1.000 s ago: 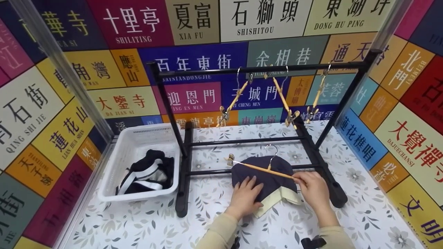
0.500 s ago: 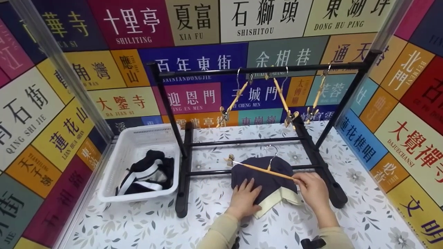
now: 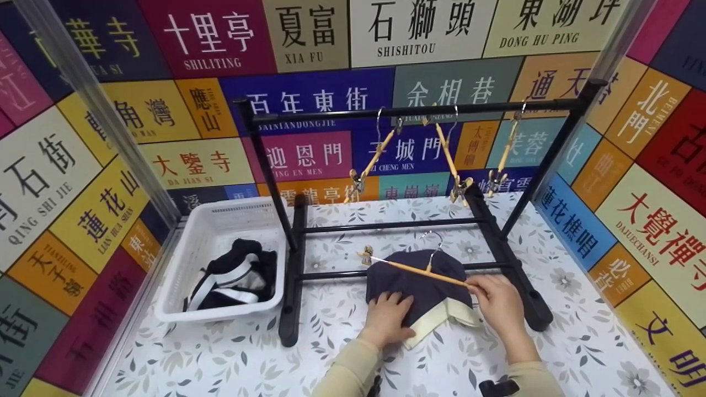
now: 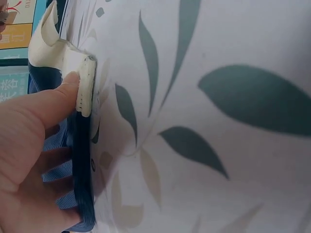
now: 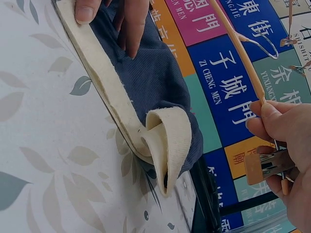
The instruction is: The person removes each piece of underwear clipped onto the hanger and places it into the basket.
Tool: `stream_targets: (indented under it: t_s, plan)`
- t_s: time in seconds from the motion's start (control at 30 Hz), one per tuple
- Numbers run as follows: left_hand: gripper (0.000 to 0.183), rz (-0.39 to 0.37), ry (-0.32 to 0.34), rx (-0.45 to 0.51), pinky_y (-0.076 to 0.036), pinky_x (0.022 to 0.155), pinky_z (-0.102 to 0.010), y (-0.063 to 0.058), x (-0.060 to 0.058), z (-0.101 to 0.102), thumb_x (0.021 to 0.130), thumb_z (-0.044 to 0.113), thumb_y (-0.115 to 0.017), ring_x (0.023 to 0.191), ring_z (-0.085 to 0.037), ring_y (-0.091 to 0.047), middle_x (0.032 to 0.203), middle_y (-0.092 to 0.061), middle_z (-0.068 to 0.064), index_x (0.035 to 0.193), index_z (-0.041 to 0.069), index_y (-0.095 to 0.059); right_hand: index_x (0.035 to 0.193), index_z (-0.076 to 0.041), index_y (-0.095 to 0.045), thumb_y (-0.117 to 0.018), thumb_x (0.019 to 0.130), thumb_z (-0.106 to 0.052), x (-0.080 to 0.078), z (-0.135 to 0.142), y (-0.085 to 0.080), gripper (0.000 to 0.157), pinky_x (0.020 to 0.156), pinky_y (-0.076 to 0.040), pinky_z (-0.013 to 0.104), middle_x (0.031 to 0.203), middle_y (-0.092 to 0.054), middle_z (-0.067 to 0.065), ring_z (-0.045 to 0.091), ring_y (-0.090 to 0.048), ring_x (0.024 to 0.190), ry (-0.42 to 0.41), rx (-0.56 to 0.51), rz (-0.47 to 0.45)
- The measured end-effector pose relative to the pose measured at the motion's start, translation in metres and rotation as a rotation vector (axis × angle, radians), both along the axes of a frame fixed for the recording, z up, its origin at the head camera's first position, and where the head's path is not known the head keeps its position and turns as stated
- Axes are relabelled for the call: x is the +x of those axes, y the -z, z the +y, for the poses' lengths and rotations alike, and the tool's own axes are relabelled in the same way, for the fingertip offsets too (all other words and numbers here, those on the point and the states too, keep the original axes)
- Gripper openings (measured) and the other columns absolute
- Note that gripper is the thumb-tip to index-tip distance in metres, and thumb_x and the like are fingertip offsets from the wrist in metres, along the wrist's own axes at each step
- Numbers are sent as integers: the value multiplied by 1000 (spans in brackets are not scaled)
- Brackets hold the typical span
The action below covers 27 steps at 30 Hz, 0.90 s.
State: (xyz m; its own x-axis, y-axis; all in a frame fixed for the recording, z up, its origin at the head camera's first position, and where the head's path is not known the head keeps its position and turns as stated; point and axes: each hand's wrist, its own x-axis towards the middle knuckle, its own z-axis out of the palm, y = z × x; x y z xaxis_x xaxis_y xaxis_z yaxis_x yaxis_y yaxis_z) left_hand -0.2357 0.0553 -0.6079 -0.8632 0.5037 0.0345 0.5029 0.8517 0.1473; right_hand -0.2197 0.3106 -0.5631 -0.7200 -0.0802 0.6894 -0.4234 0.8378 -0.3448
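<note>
On the table lies a dark navy cloth garment (image 3: 436,300) with a cream band (image 5: 109,80) along its near edge. My left hand (image 3: 388,320) rests on its left part with the fingers spread; in the left wrist view the thumb touches the cream band. A wooden clip hanger (image 3: 413,268) appears across the garment in the head view, its metal hook toward the rack. My right hand (image 3: 499,303) pinches the hanger's right end between thumb and fingers. The right wrist view shows a metal clip (image 5: 274,162) with an orange pad beside that hand, above the table and apart from the cloth.
A black rack (image 3: 413,114) stands behind the garment, with three clip hangers hanging from its top rail. Its foot bars flank the work area. At the left, a white basket (image 3: 165,311) holds black and white clothes (image 3: 237,275). Sign-printed walls enclose the table.
My left hand has slid slightly toward me over the garment, and the cloth has shifted a little left. The right hand and hanger stay in place.
</note>
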Motion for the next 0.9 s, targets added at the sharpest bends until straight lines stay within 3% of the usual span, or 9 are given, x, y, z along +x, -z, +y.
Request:
stream_targets:
  t_s: [0.27, 0.53, 0.9]
  plan:
    - [71, 38, -13, 7, -46, 84, -47, -3, 3, 0, 74, 53, -80, 110, -28, -51, 123, -58, -2, 135, 23, -61, 85, -11, -74, -84, 71, 0, 0, -1, 1, 21, 69, -47, 44, 81, -71, 1, 27, -62, 76, 0, -4, 10]
    - [53, 72, -28, -4, -45, 75, -44, -1, 2, 4, 72, 50, -82, 102, -26, -54, 112, -60, 0, 115, 24, -69, 86, -11, -74, -84, 71, 0, -1, -2, 1, 20, 69, -47, 44, 82, -71, 2, 28, -62, 77, 0, -2, 3]
    - [33, 92, -28, 0, -46, 68, -43, -2, 5, 7, 76, 33, -82, 91, -26, -58, 102, -63, -1, 103, 20, -68, 88, -10, -75, -84, 71, -2, 0, -1, 2, 20, 71, -47, 44, 84, -72, 2, 29, -63, 79, 5, -8, -8]
